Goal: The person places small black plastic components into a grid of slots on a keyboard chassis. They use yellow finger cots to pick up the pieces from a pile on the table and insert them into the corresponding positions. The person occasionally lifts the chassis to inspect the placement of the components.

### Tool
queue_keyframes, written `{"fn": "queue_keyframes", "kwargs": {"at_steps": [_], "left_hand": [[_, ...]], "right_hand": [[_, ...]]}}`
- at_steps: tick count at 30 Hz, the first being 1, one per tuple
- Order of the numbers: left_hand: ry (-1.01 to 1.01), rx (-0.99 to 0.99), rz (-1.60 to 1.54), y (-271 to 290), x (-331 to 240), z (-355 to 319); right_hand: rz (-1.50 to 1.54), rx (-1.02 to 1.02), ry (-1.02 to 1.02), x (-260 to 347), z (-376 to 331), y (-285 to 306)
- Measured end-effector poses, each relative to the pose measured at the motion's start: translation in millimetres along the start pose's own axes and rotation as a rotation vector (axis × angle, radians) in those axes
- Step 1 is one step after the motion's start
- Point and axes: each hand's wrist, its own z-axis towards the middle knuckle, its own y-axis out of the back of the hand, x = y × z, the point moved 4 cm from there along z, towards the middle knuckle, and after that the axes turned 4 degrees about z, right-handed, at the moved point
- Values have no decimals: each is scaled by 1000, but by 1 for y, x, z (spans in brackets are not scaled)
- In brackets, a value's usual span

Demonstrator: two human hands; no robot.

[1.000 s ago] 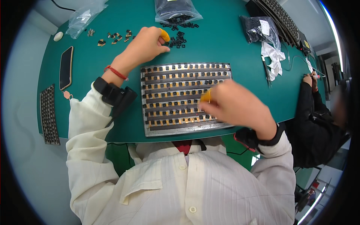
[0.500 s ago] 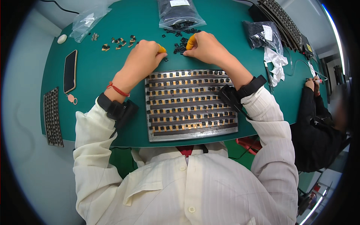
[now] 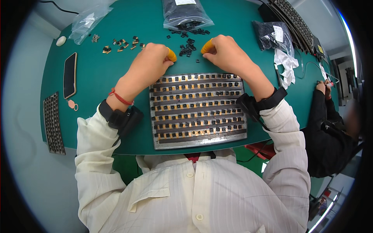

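My left hand (image 3: 153, 56) is over the green table just beyond the tray's top edge. Its thumb and yellow-covered finger are pinched together; whatever is between them is too small or hidden to make out. My right hand (image 3: 225, 50) hovers right of a pile of small black square parts (image 3: 188, 48), a yellow cover on its index finger. Thumb and finger are slightly apart, with nothing visible between them. A single black square part (image 3: 197, 60) lies below its fingertips. Below both hands is a metal tray (image 3: 186, 144) with rows of black and gold pieces.
Small gold-and-black pieces (image 3: 121, 44) lie left of my left hand. A bag of black parts (image 3: 186, 15) is at the far edge. A phone (image 3: 70, 75) lies at left, another bag (image 3: 272, 35) at right. A person in black (image 3: 330, 143) sits at the right.
My right hand has moved right, away from the black pile, and a single black part now shows near it. My left hand has shifted slightly right and down, over where a loose black part lay.
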Motion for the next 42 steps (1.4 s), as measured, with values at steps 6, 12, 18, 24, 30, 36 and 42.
{"fn": "queue_keyframes", "kwargs": {"at_steps": [6, 12, 18, 24, 30, 36, 42], "left_hand": [[-42, -26, 63, -4, -1, 1], [-53, -80, 71, 1, -11, -19], [-170, 79, -42, -12, -65, -81], [-296, 140, -96, -32, -93, -117], [-385, 119, 25, -46, -95, -125], [-414, 140, 179, -49, -109, -145], [-379, 343, 177, -45, -115, -142]], "right_hand": [[94, 63, -68, 8, -6, -5], [58, -40, 32, 15, -6, -18], [41, -3, 87, 16, -4, -19], [-11, -98, 213, 55, -68, 8], [87, 143, 104, 62, -151, -8], [118, 76, 167, 58, -176, -32], [81, 93, 204, 57, -173, -45]]}}
